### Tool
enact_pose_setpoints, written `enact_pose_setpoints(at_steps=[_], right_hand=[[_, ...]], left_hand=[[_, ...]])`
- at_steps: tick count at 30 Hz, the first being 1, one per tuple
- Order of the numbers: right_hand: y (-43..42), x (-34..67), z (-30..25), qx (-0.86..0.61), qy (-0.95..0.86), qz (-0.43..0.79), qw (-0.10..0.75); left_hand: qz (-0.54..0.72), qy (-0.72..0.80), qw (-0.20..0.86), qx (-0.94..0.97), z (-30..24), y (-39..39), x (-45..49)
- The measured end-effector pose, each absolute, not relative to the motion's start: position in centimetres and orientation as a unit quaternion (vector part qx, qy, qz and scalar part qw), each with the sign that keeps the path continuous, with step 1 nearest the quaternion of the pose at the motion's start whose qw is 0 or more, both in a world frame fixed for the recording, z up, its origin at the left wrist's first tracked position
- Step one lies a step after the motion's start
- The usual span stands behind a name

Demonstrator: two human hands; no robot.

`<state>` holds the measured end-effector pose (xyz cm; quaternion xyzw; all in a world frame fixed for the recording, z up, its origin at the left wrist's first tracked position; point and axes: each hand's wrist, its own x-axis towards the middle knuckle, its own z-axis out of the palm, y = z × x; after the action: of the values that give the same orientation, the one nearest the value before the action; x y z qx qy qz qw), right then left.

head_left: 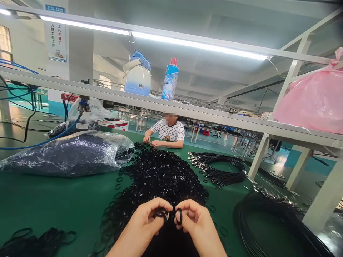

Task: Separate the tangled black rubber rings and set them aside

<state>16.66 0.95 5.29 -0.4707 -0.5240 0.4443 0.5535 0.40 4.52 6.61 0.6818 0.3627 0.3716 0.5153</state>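
Note:
Both of my hands are close together over a large heap of black rings (160, 175) on the green table (66, 200). Black rings (161, 213) sit between the thumb and fingers of my left hand (144, 225); how many is hard to tell. In a pinch, my right hand (197, 221) holds a single thin black ring (179, 216), seen nearly edge-on. The fingertips of the two hands almost meet. At the lower left lies a smaller pile of black rings (40, 241).
A clear bag of dark pieces (66, 153) lies at left. Coiled black cables (219, 167) and a larger cable coil (257, 221) are at right. Across the table sits a person in a striped shirt (175, 132). Overhead, a shelf (150, 101) carries a jug (138, 78), a spray can (170, 80) and a pink bag (313, 100).

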Motion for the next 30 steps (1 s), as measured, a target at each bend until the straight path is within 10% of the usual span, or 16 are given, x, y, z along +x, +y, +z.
enact_pose_setpoints(at_steps=[12,30], right_hand=[[0.3,14.7,4.2,-0.627,-0.6,0.099,0.487],[0.0,15.3,4.4,-0.62,-0.613,0.102,0.48]], left_hand=[[0.367,0.374,0.449,0.724,5.4,3.7,1.1],[0.359,0.408,0.449,0.709,6.3,3.8,0.9]])
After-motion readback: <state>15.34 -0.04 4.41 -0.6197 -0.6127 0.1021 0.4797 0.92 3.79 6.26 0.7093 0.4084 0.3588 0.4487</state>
